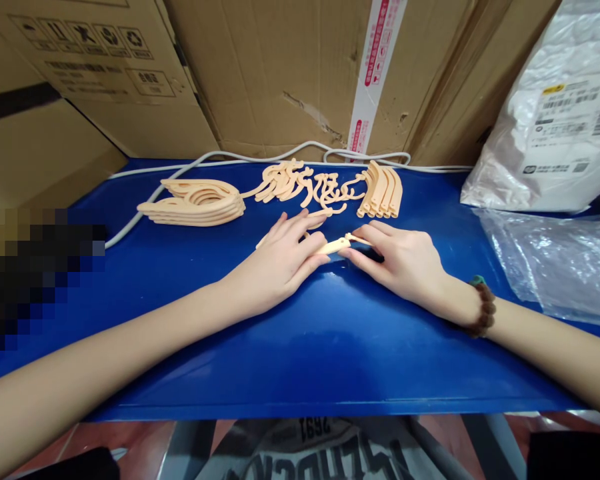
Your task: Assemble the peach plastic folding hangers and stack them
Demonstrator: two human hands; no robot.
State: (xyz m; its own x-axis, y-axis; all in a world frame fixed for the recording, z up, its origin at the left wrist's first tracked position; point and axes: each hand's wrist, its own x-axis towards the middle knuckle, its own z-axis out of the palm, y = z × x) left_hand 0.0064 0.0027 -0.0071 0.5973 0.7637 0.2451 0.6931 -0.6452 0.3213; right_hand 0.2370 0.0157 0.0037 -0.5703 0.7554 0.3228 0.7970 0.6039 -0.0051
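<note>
While both hands are meeting over the middle of the blue tabletop (320,360), the cream bar (335,247) is lying btwn them, i.e. to R of the L hand (285,257) and to L of the R hand (403,260). Bar's long axis is running approx. side to side, w/ its R end sitting slightly farther from the person. L hand is gripping the L portion btwn thumb and fingers and is hiding that end; full length n/v. R hand is pinching a thin cream piece (361,239) btwn thumb and forefinger, w/ the knobbed tip pointing L at the bar's R end; touching or just apart, can't tell. L hand is standing nearer, being in firm contact; R thumb is resting at or just beside the R end. Addl. cream part (262,241) is partly showing past L hand; whether it's joining the bar, can't confirm.

Beyond the hands, small hooks (283,181) are lying in a loose pile, w/ stacked looped pcs. (195,215) to L and curved tubes (380,190) lining up to R. Clear bag (565,260) is lying at far R, nr. a white parcel (555,120).
</note>
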